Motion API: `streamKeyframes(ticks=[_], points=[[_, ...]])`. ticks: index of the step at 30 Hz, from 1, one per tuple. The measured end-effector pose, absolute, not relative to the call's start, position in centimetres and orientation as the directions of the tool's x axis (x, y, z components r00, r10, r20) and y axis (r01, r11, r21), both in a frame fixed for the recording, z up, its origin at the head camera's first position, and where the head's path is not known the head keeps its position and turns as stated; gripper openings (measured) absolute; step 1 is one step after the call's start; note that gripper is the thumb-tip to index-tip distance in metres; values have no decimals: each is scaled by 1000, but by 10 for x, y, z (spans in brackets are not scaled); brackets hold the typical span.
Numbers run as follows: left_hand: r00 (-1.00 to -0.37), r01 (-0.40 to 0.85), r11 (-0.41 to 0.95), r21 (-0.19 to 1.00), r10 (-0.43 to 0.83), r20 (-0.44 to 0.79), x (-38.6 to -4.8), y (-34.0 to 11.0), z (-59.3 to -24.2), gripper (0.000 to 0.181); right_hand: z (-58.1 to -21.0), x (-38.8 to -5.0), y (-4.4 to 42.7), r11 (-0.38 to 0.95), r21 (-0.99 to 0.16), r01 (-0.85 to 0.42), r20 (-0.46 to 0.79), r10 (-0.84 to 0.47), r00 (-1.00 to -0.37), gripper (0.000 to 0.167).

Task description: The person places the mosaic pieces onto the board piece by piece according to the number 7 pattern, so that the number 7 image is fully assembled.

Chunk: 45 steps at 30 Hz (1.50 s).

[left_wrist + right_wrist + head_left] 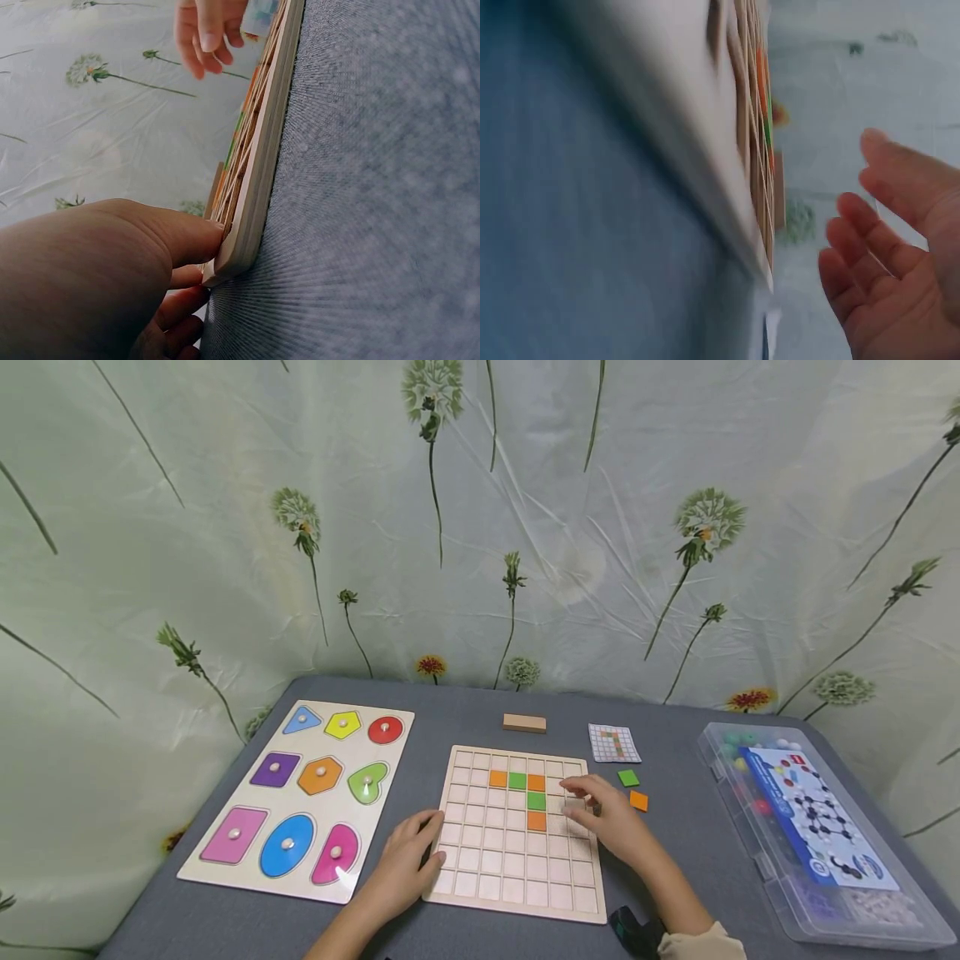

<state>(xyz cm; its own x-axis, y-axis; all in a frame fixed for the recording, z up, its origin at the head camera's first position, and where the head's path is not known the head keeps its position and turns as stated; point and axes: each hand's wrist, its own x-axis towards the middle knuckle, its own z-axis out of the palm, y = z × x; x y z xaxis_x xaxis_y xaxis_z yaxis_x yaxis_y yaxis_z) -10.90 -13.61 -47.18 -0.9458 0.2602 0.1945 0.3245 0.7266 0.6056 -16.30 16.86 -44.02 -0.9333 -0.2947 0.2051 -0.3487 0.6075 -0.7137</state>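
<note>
A wooden grid board [510,897] lies flat with orange and green square tiles in several of its cells, forming a row and a short column. My left hand [408,864] rests along its left edge. In the left wrist view, the left thumb [191,234] touches the rim, with the other fingers beside the edge and partly hidden. Over the board's right side hovers my right hand [611,818], fingers loosely bent and holding nothing. To its right lie a loose green tile [628,778] and a loose orange tile [638,801].
A small pattern card [614,743] and a wooden block [524,723] lie behind the board. On the left is a knobbed shape puzzle [300,806]. A clear plastic case [776,893] stands at right, and a black object [633,935] sits near the right forearm.
</note>
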Motion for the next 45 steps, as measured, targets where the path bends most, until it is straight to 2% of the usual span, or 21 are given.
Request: streamKeyframes(ticks=[8,17,23,29,37,45], points=[[-947,322,734,598,264,186,-109,-137,-472,50,-441,-180,209,683,-641,-350,298,-198,-934,39],[-944,330,731,597,264,199,-109,-136,-472,50,-454,-193,235,720,-646,-253,237,-126,-963,40],[-942,336,731,594,264,208,-109,-136,-471,49,-458,-194,236,760,-610,-226,196,-132,-972,37],[-943,332,731,596,261,206,-109,-136,-470,49,-456,-194,234,746,-624,-231,179,-151,-972,36],[-942,337,730,595,261,213,-109,-135,-470,49,-455,-194,235,768,-596,-235,177,-160,-971,24],[-945,328,728,602,259,201,-109,-136,-472,49,-443,-187,226,760,-598,-256,216,-155,-964,29]])
